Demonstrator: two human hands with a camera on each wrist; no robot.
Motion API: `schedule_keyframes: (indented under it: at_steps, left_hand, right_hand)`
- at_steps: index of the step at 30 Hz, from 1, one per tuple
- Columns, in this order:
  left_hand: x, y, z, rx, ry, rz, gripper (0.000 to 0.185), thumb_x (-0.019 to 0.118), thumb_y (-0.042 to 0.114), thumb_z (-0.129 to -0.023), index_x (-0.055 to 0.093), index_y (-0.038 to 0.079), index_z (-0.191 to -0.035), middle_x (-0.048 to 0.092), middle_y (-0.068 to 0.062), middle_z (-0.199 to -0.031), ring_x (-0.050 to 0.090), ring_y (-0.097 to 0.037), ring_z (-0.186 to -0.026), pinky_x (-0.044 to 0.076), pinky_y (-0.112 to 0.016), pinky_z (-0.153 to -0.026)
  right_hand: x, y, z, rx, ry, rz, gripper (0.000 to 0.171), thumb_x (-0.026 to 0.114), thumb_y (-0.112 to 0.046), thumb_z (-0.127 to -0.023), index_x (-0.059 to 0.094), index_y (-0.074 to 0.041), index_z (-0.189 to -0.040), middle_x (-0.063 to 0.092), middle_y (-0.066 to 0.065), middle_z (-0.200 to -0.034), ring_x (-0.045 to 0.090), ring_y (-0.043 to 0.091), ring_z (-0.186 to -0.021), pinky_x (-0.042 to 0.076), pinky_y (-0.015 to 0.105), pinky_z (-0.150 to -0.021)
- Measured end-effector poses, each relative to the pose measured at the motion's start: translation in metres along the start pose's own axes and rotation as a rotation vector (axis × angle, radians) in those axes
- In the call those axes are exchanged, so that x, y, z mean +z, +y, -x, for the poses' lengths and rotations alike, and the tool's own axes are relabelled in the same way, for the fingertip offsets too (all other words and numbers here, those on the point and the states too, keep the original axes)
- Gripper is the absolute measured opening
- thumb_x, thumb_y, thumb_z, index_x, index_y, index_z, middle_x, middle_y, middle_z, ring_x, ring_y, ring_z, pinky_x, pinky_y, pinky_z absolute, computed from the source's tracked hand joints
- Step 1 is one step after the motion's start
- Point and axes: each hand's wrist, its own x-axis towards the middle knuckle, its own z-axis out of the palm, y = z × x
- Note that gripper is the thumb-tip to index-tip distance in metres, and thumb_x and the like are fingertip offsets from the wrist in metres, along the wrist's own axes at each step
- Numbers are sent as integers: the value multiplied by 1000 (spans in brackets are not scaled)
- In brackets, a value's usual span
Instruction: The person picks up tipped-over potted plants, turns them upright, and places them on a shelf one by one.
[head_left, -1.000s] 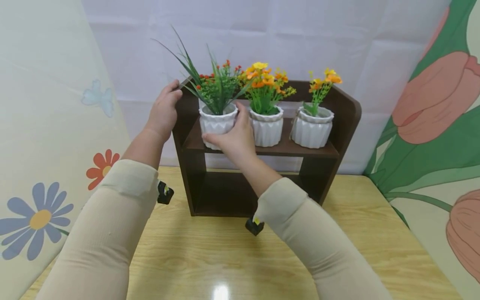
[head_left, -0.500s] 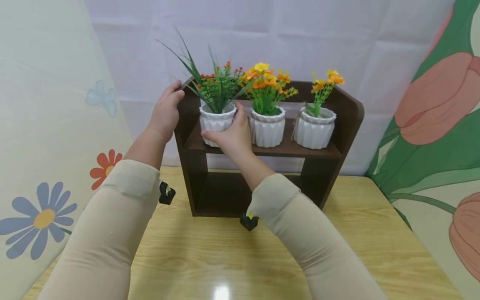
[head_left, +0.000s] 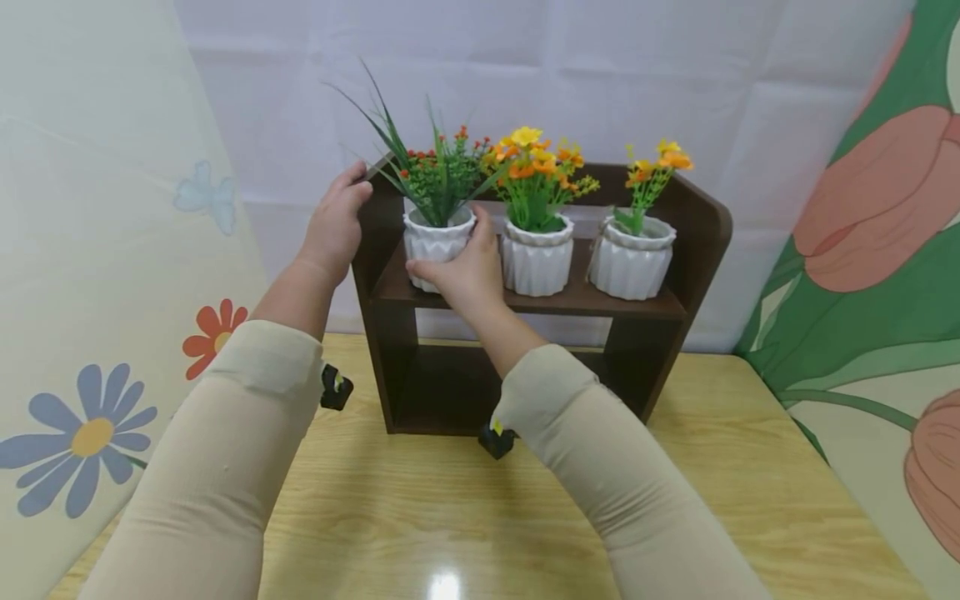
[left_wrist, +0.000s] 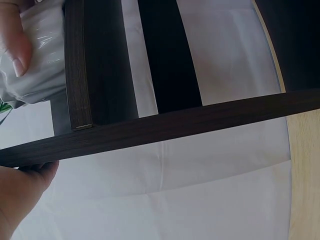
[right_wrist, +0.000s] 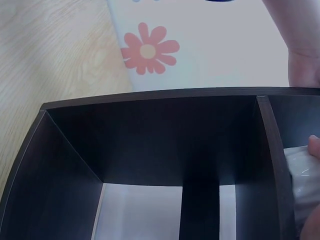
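Observation:
My right hand [head_left: 468,271] grips a white ribbed flowerpot [head_left: 429,242] at the left end of the upper shelf, thumb across its front and fingers at its right side. Long grass blades and small red flowers [head_left: 450,162] rise from this pot. My left hand [head_left: 333,217] rests against the outer face of the left side panel [head_left: 375,225] of the dark brown shelf unit, near its top. In the left wrist view, the fingertips [left_wrist: 49,172] touch that panel from outside. The right wrist view catches part of the gripped pot [right_wrist: 302,175] at its right edge.
Two more white pots stand on the upper shelf: a middle pot [head_left: 537,258] with orange and yellow flowers and a right pot [head_left: 632,262] with fewer blooms. The unit's lower shelf [head_left: 450,387] is just above the wooden table [head_left: 420,517]. Flower-patterned cloth [head_left: 855,350] surrounds the table.
The gripped pot has shifted slightly back on the shelf, and my right forearm has moved a little left. My left hand stays against the side panel. The head view has drifted slightly.

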Motion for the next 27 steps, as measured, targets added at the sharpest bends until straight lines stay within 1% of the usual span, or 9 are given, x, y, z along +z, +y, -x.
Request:
schedule_keyframes:
  at_steps: [6,13,22,27]
  left_hand:
    - [0,0,1,-7,-14,6,55,29,32,-103,25,19,-157,20,1,-165,19,-16,-150,16,-30,-122]
    - [0,0,0,-7,-23,10,56,28,33,-103,24,19,-157,20,0,-165,22,-18,-148,19,-31,-121]
    - [0,0,2,-13,-31,12,56,27,35,-104,22,21,-157,21,-2,-164,25,-21,-146,20,-35,-121]
    - [0,0,2,-10,-30,3,55,26,35,-104,22,21,-157,19,0,-165,20,-19,-149,16,-34,-123]
  right_hand:
    - [2,0,-2,24,-4,6,110,90,-30,-67,23,-15,-152,41,9,-150,46,24,-133,40,37,-111]
    - [5,1,-2,28,-3,-12,110,90,-28,-68,22,-13,-153,39,10,-151,46,25,-133,39,37,-111]
    - [5,2,-2,48,-4,-10,110,89,-30,-69,20,-14,-154,36,11,-154,43,25,-137,37,36,-114]
    - [5,3,-2,51,-9,-2,111,88,-31,-70,19,-14,-154,35,11,-154,42,25,-137,36,37,-114]
